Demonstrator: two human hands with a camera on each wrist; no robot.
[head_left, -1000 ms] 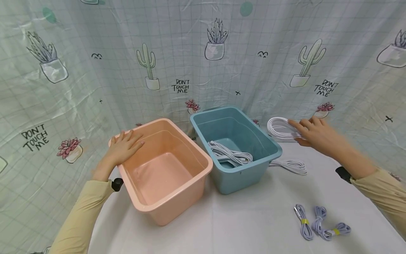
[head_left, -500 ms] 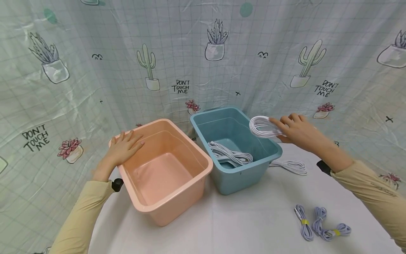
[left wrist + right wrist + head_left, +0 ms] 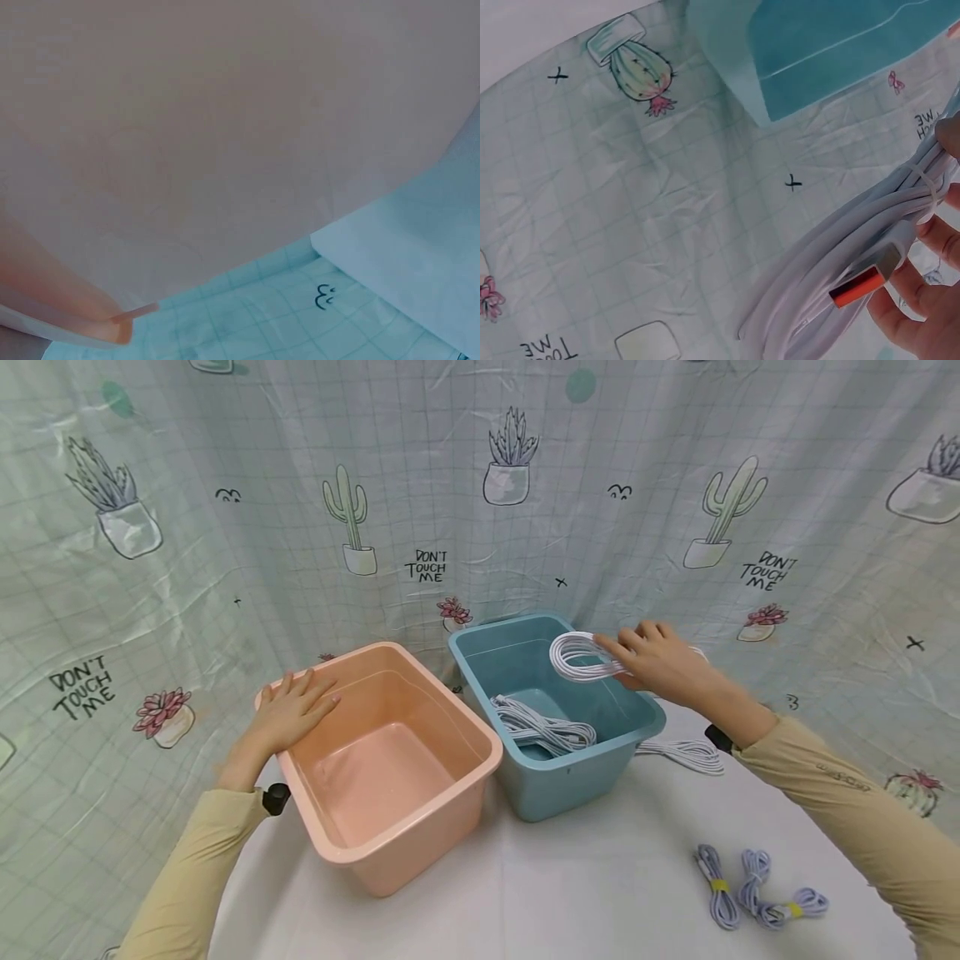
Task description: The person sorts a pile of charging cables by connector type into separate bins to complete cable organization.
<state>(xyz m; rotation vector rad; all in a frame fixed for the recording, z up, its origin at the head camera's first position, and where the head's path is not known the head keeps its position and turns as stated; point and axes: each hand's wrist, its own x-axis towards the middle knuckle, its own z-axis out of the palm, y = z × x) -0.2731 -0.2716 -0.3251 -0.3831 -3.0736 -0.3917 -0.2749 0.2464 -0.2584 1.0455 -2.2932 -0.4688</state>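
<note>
In the head view my left hand (image 3: 295,712) rests with spread fingers on the left rim of a peach plastic tub (image 3: 491,758). My right hand (image 3: 660,662) pinches a coiled white USB cable (image 3: 573,658) above the right side of a blue-green tub (image 3: 600,785). The right wrist view shows that USB cable (image 3: 855,225) bound with a thin tie, its plug (image 3: 866,276) orange-red at the mouth. Bundled white cables (image 3: 543,727) lie inside the blue-green tub. The left wrist view is mostly filled by the tub's peach wall (image 3: 225,135).
Another white cable coil (image 3: 686,755) lies on the white table right of the blue-green tub. Several lilac cables, some with yellow ties (image 3: 720,885), lie at the front right. A printed curtain (image 3: 277,568) hangs behind, close to both tubs.
My right hand has carried the coiled USB cable leftward, from right of the blue-green tub to over it. My left hand and both tubs have stayed put.
</note>
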